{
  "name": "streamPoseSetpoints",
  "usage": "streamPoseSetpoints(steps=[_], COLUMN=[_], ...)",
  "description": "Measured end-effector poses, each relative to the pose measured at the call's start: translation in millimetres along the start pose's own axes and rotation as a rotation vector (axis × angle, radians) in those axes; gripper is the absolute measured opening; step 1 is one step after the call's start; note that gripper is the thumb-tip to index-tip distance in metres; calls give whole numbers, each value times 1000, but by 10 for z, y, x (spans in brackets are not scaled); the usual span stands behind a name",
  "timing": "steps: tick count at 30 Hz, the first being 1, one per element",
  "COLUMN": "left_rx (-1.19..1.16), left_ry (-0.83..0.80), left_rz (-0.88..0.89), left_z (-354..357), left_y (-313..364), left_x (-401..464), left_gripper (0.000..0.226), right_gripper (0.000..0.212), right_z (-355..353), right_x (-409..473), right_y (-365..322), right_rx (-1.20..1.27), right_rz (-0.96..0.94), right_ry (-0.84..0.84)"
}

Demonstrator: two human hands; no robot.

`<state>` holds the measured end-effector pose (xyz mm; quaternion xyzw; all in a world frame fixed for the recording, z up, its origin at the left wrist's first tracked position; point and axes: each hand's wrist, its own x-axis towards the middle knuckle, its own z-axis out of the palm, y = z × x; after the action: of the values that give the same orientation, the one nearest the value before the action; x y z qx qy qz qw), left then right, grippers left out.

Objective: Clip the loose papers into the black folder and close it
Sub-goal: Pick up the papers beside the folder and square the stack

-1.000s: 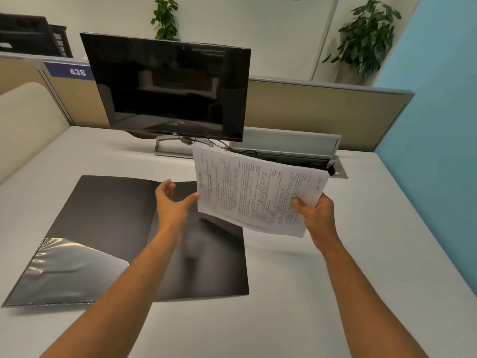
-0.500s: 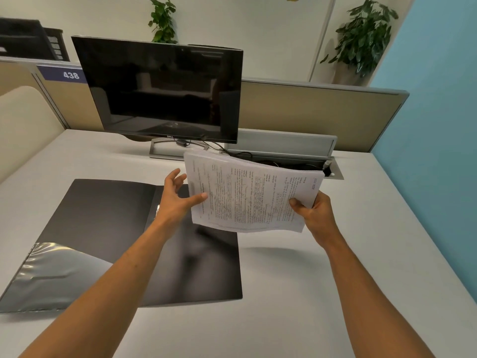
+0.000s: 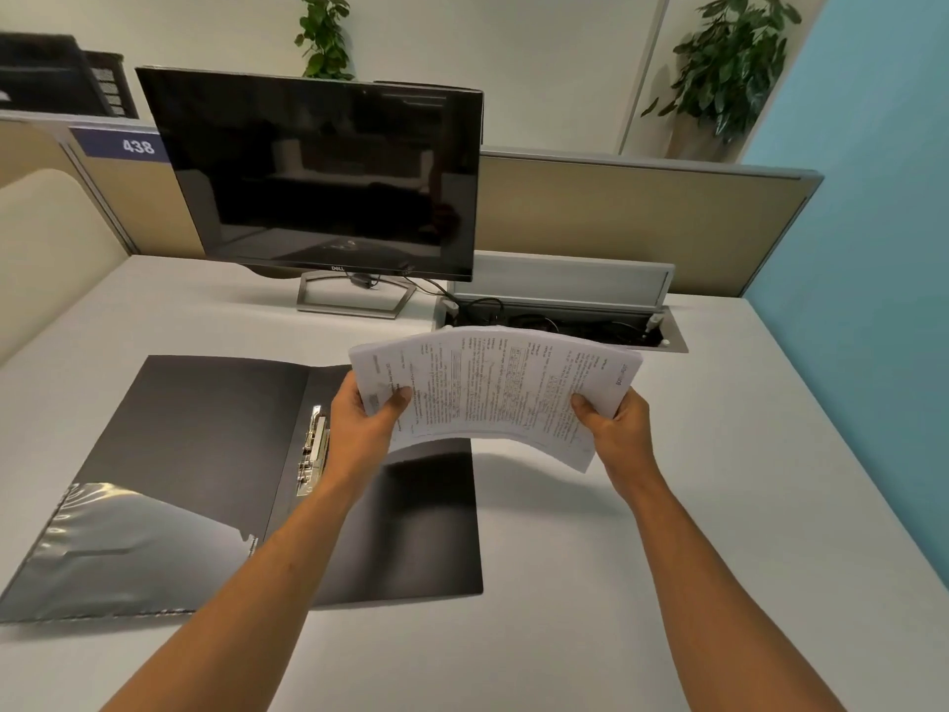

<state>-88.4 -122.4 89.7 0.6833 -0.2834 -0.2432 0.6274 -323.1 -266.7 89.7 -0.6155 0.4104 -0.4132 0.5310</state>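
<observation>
**Inspector A:** We find the folder (image 3: 215,454) lying open and flat on the desk (image 3: 667,557), its metal clip (image 3: 314,449) along the spine. The papers (image 3: 498,388) are off the desk, held in the air just right of the clip, over the folder's right leaf and partly past its right edge.

**Inspector B:** State of the hands?

**Inspector A:** The left hand (image 3: 362,429) grasps the stack's left end, thumb on top. The right hand (image 3: 619,429) grasps the right end the same way. The stack bows upward between them.

**Inspector B:** The step in hand?

**Inspector A:** We judge it to be carrying and squaring the stack; nothing is clipped yet. Whether the clip stands raised, we cannot tell.

**Inspector B:** And next?

**Inspector A:** In our judgement, the stack's left edge must come down to the clip, level and even. One hand must then let go to work the clip before the left leaf is shut over.
</observation>
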Motion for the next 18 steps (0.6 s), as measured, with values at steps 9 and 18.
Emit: streamPoseSetpoints(steps=[9, 18], left_rx=[38, 71], left_ry=[-27, 12], left_rz=[-119, -42], left_z=[40, -54], left_y=[-368, -117], left_x=[-182, -40], left_gripper=[33, 24], right_gripper=[38, 33], right_z=[100, 139], right_x=[-158, -76], right_y=[477, 247], right_rx=[40, -13], right_rz=[166, 98], right_ry=[9, 50])
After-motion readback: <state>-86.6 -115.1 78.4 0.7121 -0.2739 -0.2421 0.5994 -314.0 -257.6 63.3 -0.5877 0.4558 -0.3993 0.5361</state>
